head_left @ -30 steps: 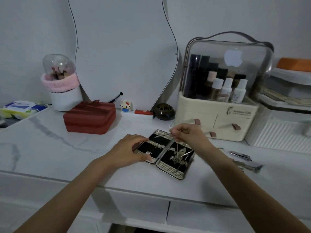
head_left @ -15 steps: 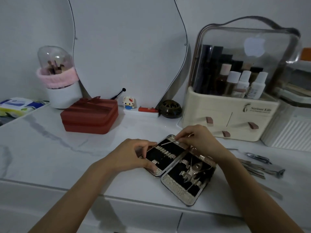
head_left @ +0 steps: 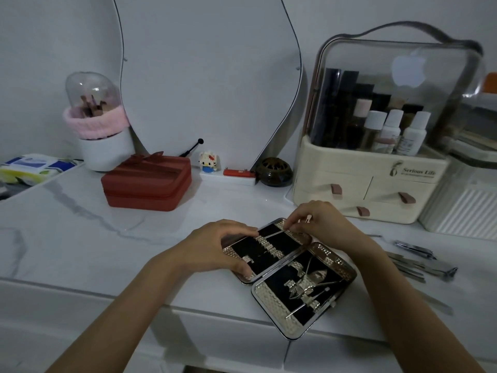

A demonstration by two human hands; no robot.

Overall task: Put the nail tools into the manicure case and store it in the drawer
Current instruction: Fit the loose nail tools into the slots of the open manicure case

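Fingers: right hand (head_left: 320, 224) pinches thin tool (head_left: 271, 233) | left hand (head_left: 215, 249) grips open manicure case (head_left: 289, 273)

I noted bare white marble tabletop (head_left: 67, 238) left of the open silver manicure case (head_left: 290, 273); loose steel nail tools (head_left: 419, 262) crowded its right.

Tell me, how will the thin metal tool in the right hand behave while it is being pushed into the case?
The thin metal tool looks stiff, so it will probably slide in straight without bending. It seems light and smooth, so it may slip in the right hand pinch. The open case could shift when pushed, which is likely why the left hand steadies it.
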